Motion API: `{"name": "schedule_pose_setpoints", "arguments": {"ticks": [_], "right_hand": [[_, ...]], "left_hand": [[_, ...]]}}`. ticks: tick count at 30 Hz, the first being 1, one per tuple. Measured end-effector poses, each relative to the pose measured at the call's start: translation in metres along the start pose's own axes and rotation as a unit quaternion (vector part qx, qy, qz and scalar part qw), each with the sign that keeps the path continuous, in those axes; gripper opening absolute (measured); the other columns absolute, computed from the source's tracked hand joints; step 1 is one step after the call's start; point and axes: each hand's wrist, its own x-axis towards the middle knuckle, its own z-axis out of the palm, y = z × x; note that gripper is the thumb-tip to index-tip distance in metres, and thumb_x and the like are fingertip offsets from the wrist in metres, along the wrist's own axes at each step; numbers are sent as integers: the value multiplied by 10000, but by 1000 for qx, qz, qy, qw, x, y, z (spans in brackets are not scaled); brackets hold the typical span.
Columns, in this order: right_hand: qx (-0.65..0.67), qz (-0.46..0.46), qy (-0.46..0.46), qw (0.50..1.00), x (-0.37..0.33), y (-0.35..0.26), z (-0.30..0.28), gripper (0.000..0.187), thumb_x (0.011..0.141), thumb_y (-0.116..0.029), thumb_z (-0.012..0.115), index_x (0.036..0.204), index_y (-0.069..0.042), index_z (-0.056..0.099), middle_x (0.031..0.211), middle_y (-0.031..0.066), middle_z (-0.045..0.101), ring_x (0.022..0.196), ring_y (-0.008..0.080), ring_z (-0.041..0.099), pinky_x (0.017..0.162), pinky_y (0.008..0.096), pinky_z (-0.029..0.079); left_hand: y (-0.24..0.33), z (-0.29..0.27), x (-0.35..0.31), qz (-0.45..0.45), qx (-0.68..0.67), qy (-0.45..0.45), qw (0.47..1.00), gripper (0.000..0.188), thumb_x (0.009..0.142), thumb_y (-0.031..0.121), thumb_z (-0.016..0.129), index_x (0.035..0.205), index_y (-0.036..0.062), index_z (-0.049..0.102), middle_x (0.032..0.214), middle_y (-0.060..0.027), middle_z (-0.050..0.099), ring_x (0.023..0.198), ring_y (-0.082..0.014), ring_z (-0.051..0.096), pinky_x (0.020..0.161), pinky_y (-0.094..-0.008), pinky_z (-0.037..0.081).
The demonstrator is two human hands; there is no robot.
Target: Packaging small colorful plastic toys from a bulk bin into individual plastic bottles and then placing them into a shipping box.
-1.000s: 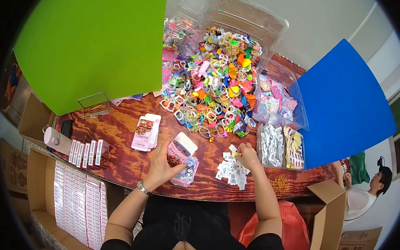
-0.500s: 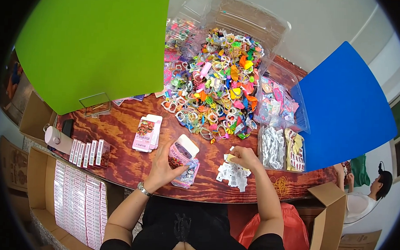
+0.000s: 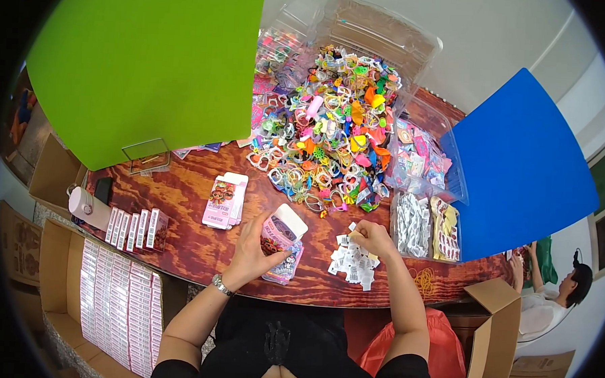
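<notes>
My left hand (image 3: 251,253) is closed around a pink printed carton (image 3: 278,234), whose white top flap stands open and tilts away from me. Under that carton lies a small stack of pink and purple printed packs (image 3: 285,268). My right hand (image 3: 374,240) pinches a small white packet (image 3: 353,226) that pokes out past the fingertips. Just below these fingers is a loose pile of small white packets (image 3: 354,263). To the left, several flat pink cartons (image 3: 222,202) rest on the table.
A mound of colourful small toys (image 3: 332,136) fills the table's middle. Clear bins (image 3: 412,224) hold packets at right. Filled pink boxes (image 3: 135,230) stand in a row beside a pale pink bottle (image 3: 89,209). Green (image 3: 146,67) and blue (image 3: 519,165) panels flank the table. Another person (image 3: 547,311) sits far right.
The view has shifted slightly. My right hand stays over the white packets with its fingers drawn closer together, and my left hand keeps its hold on the carton.
</notes>
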Motion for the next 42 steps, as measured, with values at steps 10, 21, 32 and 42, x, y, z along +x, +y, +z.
{"name": "schedule_pose_setpoints", "arguments": {"ticks": [10,21,32,42], "right_hand": [[360,-111,28,926,-18,-117,-18,101,922,-47,712,997,-21,649,889,6,698,769,75,661,694,230,530],[15,-379,155,912,-34,-204,10,257,844,-81,790,1063,-21,669,1054,139,690,765,229,723,663,314,588],[207,-344,214,891,-43,-186,54,236,831,-9,778,1059,-28,719,1084,130,663,923,237,707,776,331,576],[102,-376,213,896,-38,-179,52,184,840,-41,773,1020,-48,737,975,120,675,842,260,683,717,349,544]], "left_hand": [[7,12,3,59,35,40,997,817,708,225,862,1381,-13,465,1242,-208,571,1162,-400,528,1005,-471,435],[4,8,-2,45,-18,91,995,973,720,246,885,1490,21,334,1329,-240,542,1181,-419,552,988,-481,464],[-11,11,-8,60,-126,100,985,919,732,272,902,1437,99,340,1321,-220,551,1169,-374,606,956,-458,506],[-6,5,-10,92,-71,102,988,786,736,259,900,1331,92,414,1211,-185,589,1063,-348,641,839,-415,539]]}}
